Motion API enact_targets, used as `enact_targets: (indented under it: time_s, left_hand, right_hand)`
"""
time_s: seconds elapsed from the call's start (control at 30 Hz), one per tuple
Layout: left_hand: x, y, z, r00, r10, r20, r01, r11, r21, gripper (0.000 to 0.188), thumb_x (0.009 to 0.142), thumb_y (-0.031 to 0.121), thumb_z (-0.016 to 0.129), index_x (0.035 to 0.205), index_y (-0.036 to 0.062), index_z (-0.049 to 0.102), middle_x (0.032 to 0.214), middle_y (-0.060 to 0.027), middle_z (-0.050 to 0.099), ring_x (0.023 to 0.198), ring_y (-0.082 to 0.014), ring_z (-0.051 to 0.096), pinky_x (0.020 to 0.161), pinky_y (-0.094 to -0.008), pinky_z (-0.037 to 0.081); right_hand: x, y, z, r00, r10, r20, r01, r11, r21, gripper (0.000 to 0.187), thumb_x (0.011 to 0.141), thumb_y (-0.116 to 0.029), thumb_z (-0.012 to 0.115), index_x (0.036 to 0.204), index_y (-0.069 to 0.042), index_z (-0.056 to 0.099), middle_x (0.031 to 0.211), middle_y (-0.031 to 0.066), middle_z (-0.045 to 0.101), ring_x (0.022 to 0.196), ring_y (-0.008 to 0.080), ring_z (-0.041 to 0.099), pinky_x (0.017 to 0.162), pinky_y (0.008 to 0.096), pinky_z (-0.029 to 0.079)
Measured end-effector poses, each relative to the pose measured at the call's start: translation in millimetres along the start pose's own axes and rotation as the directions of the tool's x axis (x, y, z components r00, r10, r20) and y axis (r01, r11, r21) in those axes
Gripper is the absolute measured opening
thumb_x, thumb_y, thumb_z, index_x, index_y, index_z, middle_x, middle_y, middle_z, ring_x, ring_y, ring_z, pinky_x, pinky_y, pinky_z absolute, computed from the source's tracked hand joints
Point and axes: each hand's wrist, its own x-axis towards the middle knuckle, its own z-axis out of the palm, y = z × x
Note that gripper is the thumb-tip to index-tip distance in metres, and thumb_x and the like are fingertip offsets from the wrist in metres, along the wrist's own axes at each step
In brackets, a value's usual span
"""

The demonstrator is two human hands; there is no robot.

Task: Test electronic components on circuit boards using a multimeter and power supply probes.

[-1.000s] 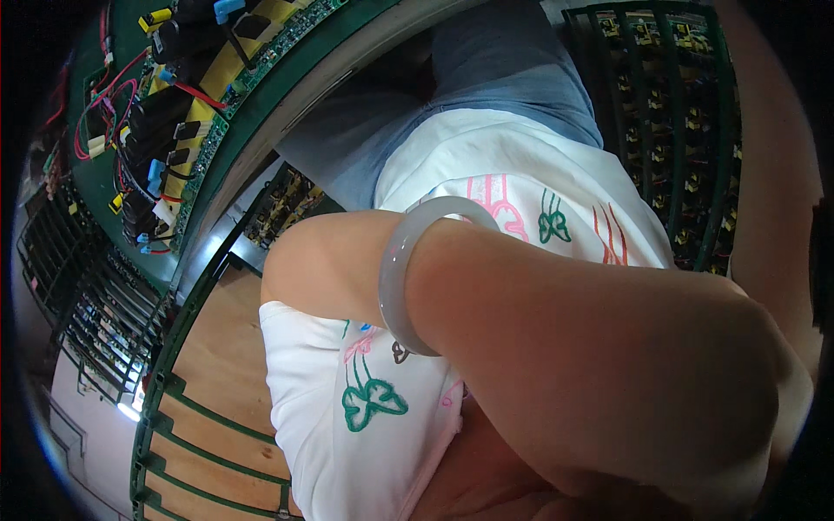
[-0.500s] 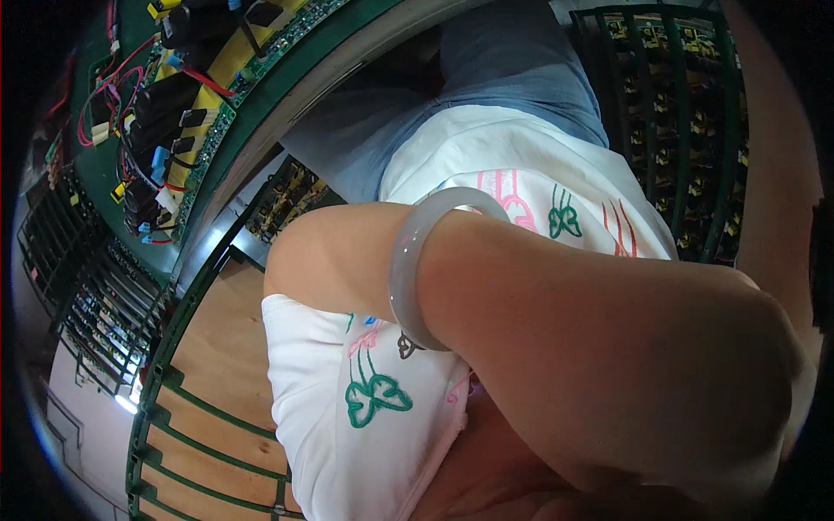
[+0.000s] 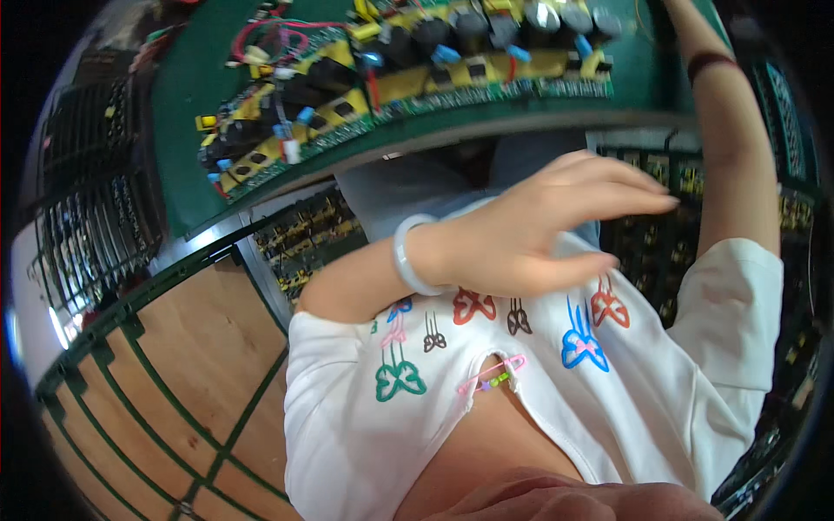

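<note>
My left hand (image 3: pixel 539 226), with a pale bangle (image 3: pixel 407 254) at its wrist, hovers in front of my white embroidered shirt (image 3: pixel 539 347). Its fingers are stretched and the thumb stands apart, with nothing seen between them. Past the near edge of the green tabletop (image 3: pixel 187 165) lies a row of joined circuit boards (image 3: pixel 408 104) carrying black cylinders, yellow blocks and small blue parts. My right forearm (image 3: pixel 734 130), with a dark band near the wrist, reaches up along the table's right side; the hand itself is cut off by the upper edge.
A bundle of pink-red wires (image 3: pixel 261 39) lies at the far left of the boards. Beside me on the left stands a green metal rack (image 3: pixel 130 330) against a wooden board (image 3: pixel 195 347). More boards sit in racks below the table (image 3: pixel 313 230) and at the right (image 3: pixel 643 252).
My left hand has dropped away from close before the view and now shows whole over my chest. The view has turned, bringing more of the tabletop and boards in, and my right forearm.
</note>
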Motion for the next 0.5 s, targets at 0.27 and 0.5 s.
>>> enact_targets:
  time_s: [0.27, 0.5]
  left_hand:
    - [-154, 71, -102, 0.579, 0.138, -0.804, 0.514, 0.704, 0.491, 0.027, 0.092, 0.005, 0.06, 0.118, -0.0031, 0.063, 0.119, -0.0141, 0.063, 0.106, -0.0215, 0.06, 0.097, -0.0346, 0.047]
    - [-231, 44, -182, 0.338, -0.025, -0.941, 0.677, 0.7, 0.225, 0.053, 0.102, 0.017, 0.054, 0.15, 0.0021, 0.036, 0.154, -0.0114, 0.039, 0.141, -0.0252, 0.037, 0.118, -0.0392, 0.026]
  right_hand:
    - [-27, -68, -54, 0.994, -0.078, -0.08, 0.107, 0.876, 0.47, 0.02, 0.101, -0.018, 0.059, 0.113, -0.005, 0.067, 0.097, 0.0023, 0.065, 0.089, 0.0102, 0.061, 0.08, 0.0256, 0.048]
    - [-106, -231, -155, 0.838, -0.303, 0.453, 0.051, 0.871, 0.489, 0.035, 0.085, -0.017, 0.074, 0.114, -0.002, 0.062, 0.114, 0.0129, 0.061, 0.11, 0.029, 0.056, 0.092, 0.0371, 0.047]
